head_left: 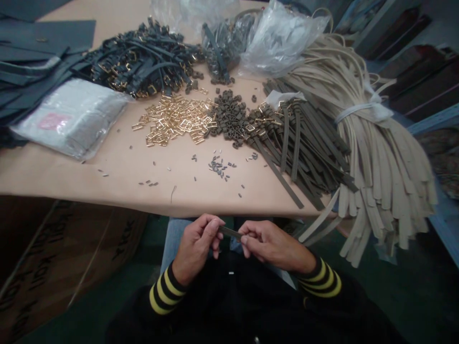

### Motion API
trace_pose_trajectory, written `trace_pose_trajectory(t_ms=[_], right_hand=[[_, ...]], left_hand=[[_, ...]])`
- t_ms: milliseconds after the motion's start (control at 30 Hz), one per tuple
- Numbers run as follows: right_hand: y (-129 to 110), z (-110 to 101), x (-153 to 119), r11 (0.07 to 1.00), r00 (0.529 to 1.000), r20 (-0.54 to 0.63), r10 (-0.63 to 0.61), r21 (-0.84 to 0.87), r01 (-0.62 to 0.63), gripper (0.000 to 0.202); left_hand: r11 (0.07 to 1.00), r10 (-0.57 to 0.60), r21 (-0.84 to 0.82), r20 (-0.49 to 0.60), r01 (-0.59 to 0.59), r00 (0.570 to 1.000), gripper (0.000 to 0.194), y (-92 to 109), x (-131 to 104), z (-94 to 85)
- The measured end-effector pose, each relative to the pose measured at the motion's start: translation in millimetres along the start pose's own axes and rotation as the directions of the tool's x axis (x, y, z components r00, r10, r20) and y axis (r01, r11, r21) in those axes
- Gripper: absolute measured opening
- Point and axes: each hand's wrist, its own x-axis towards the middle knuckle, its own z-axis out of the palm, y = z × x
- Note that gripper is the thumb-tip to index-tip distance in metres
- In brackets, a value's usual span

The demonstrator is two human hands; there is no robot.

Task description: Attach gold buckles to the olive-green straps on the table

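Holding a dark strip (230, 232) between left hand (201, 236) and right hand (270, 243).
Facing a table (71, 172) strewn with gold buckles (179, 119), brown loops (229, 112) and small pieces (217, 166), with black straps (139, 59) heaped behind, olive straps (311, 134) to the right and tied beige straps (387, 177) beyond, partly overhanging.

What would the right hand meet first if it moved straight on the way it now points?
Most likely the left hand, at the other end of the dark strip between them, though depth is unclear.

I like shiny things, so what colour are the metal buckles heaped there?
The buckles are gold-coloured, seen best in the head view.
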Motion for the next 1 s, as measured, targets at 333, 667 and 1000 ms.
trace_pose_trajectory(t_ms=[333,667,1000], right_hand=[[12.3,15.7,16.2,0.973,0.996,-0.026,-0.091,0.209,0.095,0.004],[26.2,22.6,26.9,0.926,0.994,-0.05,-0.095,0.363,0.107,0.016],[26.3,26.7,28.6,0.939,0.986,-0.159,-0.055,0.327,0.106,0.015]], left_hand=[[0.99,-0.11,-0.081,0.044,0.113,0.993,0.034,-11.1,3.0,4.5],[0.981,0.084,0.186,-0.12,-0.061,0.989,0.009,-15.0,3.3,10.2],[0.644,0.532,0.576,0.135,-0.503,0.836,0.009,-14.9,-0.1,5.9]])
